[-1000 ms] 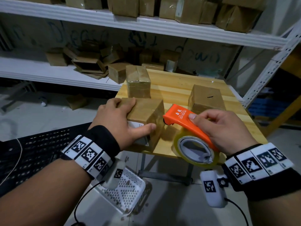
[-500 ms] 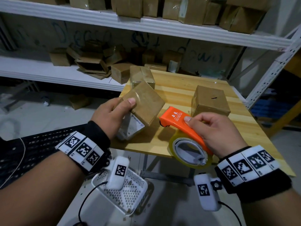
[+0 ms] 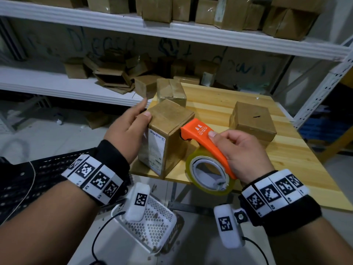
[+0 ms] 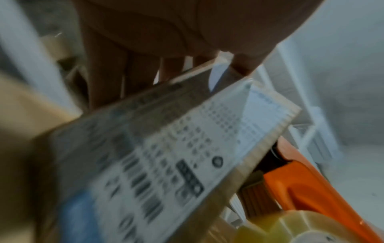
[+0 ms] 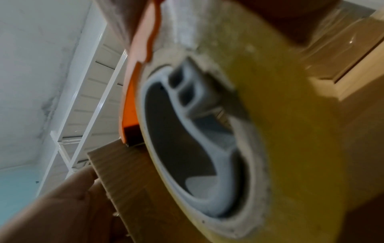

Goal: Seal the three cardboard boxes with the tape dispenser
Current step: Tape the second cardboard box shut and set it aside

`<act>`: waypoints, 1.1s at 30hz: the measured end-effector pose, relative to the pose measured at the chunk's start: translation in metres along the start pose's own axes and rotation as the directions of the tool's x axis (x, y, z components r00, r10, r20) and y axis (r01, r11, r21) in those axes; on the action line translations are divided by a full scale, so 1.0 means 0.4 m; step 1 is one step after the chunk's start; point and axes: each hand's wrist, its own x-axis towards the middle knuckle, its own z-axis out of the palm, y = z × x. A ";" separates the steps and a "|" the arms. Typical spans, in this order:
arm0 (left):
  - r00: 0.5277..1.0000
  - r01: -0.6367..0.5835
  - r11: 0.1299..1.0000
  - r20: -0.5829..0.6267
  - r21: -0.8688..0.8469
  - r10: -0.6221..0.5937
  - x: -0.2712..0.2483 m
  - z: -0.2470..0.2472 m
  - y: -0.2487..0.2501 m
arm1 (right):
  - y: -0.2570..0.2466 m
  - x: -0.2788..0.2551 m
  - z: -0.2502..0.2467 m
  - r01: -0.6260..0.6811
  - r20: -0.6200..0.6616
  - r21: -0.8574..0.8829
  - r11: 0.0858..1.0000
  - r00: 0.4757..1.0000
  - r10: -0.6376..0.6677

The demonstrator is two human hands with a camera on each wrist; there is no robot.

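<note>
— What has moved since half a second ago?
— The held box (image 3: 168, 134) now stands upright on the near left corner of the table (image 3: 298, 161); before, it was tipped in the air. Its label (image 3: 154, 148) faces seven o'clock.
— And the hands?
— The left hand (image 3: 128, 132) grips the box's left side, thumb on the top edge, fingers wrapped behind. The right hand (image 3: 240, 152) is curled round the orange dispenser (image 3: 202, 138), index finger along its top; the nose touches the box's right face near the top, and the tape roll (image 3: 208, 173) hangs off the table edge.
— Other boxes?
— A taped box (image 3: 172, 90) at twelve o'clock, just behind; a plain box (image 3: 252, 121) at three o'clock, well apart.
— Beyond that?
— Shelves (image 3: 172, 29) of cartons at twelve, a white basket (image 3: 152, 230) on the floor at six.
</note>
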 end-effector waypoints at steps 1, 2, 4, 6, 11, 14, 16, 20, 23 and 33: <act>0.994 -0.098 0.994 -0.043 0.047 0.100 -0.003 -0.004 0.005 | -0.001 0.000 0.003 0.001 -0.001 0.003 1.000 1.000 -0.001; 0.973 -0.206 0.972 -0.077 0.114 0.216 -0.004 -0.006 0.009 | -0.002 -0.001 0.004 0.005 -0.001 0.004 1.000 1.000 -0.005; 0.927 -0.348 0.892 -0.034 0.287 0.373 -0.010 -0.006 0.010 | -0.003 -0.001 0.009 0.012 -0.007 0.000 1.000 1.000 -0.012; 0.941 -0.334 0.848 0.088 0.412 0.328 -0.021 -0.005 0.010 | -0.002 -0.002 0.015 0.009 -0.013 0.005 1.000 1.000 -0.009; 0.956 -0.287 0.747 0.138 0.599 0.257 -0.026 -0.017 0.022 | 0.000 -0.005 0.021 0.006 -0.021 0.007 1.000 1.000 -0.006; 0.956 -0.274 0.750 0.088 0.602 0.279 -0.008 -0.024 0.018 | -0.004 -0.007 0.024 0.012 -0.030 0.054 0.998 0.999 -0.011; 0.962 -0.246 0.766 0.054 0.593 0.267 -0.001 -0.028 0.015 | -0.010 -0.006 0.027 0.026 -0.035 0.070 0.997 0.999 -0.023; 0.966 -0.225 0.822 0.013 0.524 0.257 0.002 -0.031 0.013 | -0.013 -0.006 0.023 0.033 -0.031 0.068 0.997 0.999 -0.031; 0.979 -0.149 0.932 -0.087 0.329 0.187 0.018 -0.046 0.008 | 0.001 -0.011 0.018 0.027 -0.013 0.042 0.999 1.000 -0.027; 0.990 -0.046 0.999 -0.136 0.006 0.046 0.040 -0.061 -0.020 | 0.004 -0.018 0.014 0.016 -0.001 -0.044 0.999 1.000 -0.016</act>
